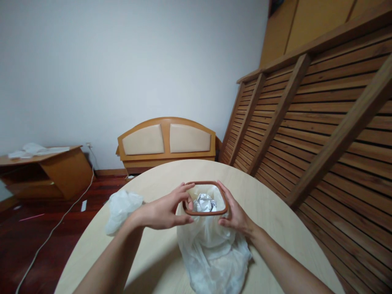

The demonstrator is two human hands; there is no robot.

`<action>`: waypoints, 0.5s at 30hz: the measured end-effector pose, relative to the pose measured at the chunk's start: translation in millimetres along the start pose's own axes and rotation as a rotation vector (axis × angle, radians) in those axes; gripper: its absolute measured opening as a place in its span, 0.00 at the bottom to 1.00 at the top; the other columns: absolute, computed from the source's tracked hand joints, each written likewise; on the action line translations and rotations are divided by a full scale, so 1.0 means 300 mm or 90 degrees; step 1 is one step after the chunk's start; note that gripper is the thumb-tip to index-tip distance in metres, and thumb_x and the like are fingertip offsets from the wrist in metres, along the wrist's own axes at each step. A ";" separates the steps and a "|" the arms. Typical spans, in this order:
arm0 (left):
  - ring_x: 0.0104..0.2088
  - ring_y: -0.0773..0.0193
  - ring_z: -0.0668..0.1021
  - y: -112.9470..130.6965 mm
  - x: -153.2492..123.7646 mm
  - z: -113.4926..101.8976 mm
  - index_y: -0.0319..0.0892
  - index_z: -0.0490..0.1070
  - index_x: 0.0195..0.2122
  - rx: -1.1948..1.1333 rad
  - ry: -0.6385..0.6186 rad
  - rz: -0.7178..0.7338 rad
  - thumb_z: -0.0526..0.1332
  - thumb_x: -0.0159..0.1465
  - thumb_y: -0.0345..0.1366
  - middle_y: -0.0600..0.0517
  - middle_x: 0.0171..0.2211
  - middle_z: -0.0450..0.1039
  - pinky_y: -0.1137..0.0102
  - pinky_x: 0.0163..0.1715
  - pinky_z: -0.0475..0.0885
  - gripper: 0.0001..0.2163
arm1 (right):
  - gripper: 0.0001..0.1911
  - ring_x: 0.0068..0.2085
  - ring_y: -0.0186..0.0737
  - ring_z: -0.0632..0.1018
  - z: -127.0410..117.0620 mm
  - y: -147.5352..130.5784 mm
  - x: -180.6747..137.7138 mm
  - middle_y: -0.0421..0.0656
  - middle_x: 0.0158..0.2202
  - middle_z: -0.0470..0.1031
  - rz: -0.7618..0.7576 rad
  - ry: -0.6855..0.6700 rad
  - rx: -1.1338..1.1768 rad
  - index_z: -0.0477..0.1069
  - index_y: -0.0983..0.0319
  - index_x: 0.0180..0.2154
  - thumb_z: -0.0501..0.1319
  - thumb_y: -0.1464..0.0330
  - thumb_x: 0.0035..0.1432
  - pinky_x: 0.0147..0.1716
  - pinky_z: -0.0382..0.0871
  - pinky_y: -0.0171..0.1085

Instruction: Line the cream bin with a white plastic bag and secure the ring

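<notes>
A small trash bin stands on the round table, with a brown rounded-square rim [206,213] around its mouth. A thin white plastic bag [219,261] lines it, and its loose part spreads over the table towards me. Crumpled silver foil [205,203] shows inside the mouth. My left hand [167,206] is closed on the left side of the rim, some fingers over the edge and dipping inside, the thumb outside at the front. My right hand [234,212] holds the right side, fingers along the rim and thumb at the front.
Another crumpled white plastic bag [122,208] lies on the table [275,245] by my left forearm. A headboard [167,141] stands behind the table, and a slatted wooden frame [312,134] leans at the right. A cable [58,222] crosses the floor near a low cabinet [65,173].
</notes>
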State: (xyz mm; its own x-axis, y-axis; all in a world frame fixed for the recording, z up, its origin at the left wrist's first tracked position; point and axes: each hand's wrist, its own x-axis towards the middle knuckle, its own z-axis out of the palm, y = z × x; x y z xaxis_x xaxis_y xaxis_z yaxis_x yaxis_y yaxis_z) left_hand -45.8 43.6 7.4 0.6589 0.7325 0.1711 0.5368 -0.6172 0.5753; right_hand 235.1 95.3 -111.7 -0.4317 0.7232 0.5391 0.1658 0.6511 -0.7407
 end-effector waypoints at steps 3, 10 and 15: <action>0.72 0.48 0.57 -0.006 0.027 0.024 0.45 0.72 0.50 -0.028 0.074 -0.012 0.68 0.61 0.47 0.41 0.72 0.52 0.49 0.69 0.56 0.19 | 0.66 0.72 0.62 0.55 0.012 -0.010 -0.006 0.59 0.72 0.50 0.007 -0.011 0.004 0.41 0.61 0.72 0.68 0.38 0.45 0.69 0.50 0.57; 0.72 0.43 0.55 -0.006 0.063 0.080 0.45 0.61 0.66 0.057 0.107 -0.031 0.72 0.54 0.53 0.37 0.71 0.52 0.46 0.68 0.56 0.41 | 0.52 0.65 0.58 0.68 0.049 -0.024 -0.009 0.54 0.67 0.63 0.007 -0.053 0.070 0.52 0.59 0.68 0.71 0.49 0.51 0.64 0.61 0.55; 0.70 0.42 0.59 0.006 0.063 0.081 0.44 0.67 0.61 0.098 0.114 -0.019 0.72 0.55 0.51 0.38 0.68 0.60 0.46 0.67 0.58 0.35 | 0.62 0.71 0.59 0.57 0.043 -0.016 -0.020 0.56 0.72 0.51 0.020 -0.026 -0.005 0.40 0.60 0.72 0.71 0.45 0.49 0.69 0.52 0.57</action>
State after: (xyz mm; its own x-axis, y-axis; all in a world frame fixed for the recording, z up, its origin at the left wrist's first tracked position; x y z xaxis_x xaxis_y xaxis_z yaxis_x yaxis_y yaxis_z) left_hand -19.4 49.3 -7.6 0.5454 0.7816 0.3027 0.6374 -0.6213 0.4557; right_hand 225.6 84.8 -116.6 -0.4619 0.7337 0.4983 0.1865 0.6296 -0.7542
